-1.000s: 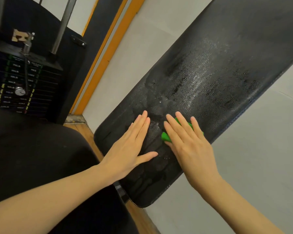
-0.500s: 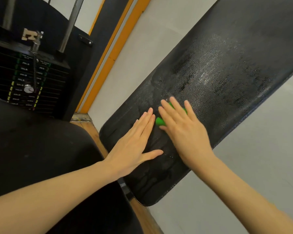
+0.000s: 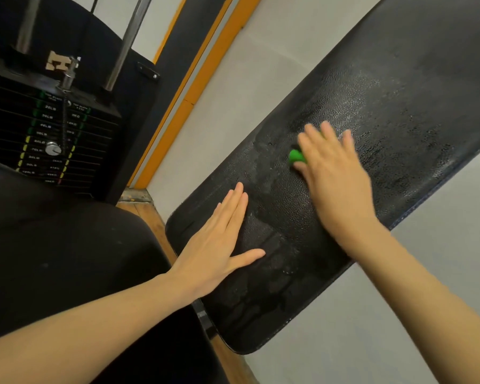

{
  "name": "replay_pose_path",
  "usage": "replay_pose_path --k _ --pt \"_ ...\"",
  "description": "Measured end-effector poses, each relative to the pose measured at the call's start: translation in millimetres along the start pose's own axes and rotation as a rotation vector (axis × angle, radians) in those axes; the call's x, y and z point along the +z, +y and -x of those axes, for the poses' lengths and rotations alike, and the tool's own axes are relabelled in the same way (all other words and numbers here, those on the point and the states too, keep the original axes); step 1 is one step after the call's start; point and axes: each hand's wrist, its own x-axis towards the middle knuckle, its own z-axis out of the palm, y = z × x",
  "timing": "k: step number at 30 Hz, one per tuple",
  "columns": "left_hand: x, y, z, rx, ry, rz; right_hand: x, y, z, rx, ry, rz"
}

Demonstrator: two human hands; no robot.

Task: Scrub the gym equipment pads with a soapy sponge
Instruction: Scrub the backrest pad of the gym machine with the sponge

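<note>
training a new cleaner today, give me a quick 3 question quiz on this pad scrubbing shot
1. True or false: the left hand rests flat on the pad.
2. What colour is the sponge under the right hand?
3. What stands at the far left? A) weight stack B) bucket C) mop

Key: 1 true; 2 green; 3 A

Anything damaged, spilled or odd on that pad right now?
Nothing stands out. The black pad is streaked wet around the green sponge under the right hand, as scrubbing would leave it; no tears visible. The left hand lies flat on it.
</note>
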Motion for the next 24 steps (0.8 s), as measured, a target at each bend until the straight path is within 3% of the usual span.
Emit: replay_pose_path --k 2,7,13,17,19,24 --pt "0 0 0 -0.003 -0.002 -0.005 -2 -4 -1 0.051 0.041 -0.007" --pt "0 1 2 -0.010 0.009 -0.015 16 -47 38 -0.245 -0.035 -0.062" --pt "-1 -5 3 -0.085 -0.011 -0.001 -2 -5 -7 0.065 0.125 -0.161" --pt "-2 -4 2 -0.186 0.026 0.062 20 -54 24 -0.213 0.056 -0.162" --pt "-2 -3 1 -0.207 0.007 0.080 19 -44 17 -0.262 0.040 -0.160" --pt "-5 -3 1 -0.221 -0.019 0.079 4 -12 -14 0.035 0.155 -0.175"
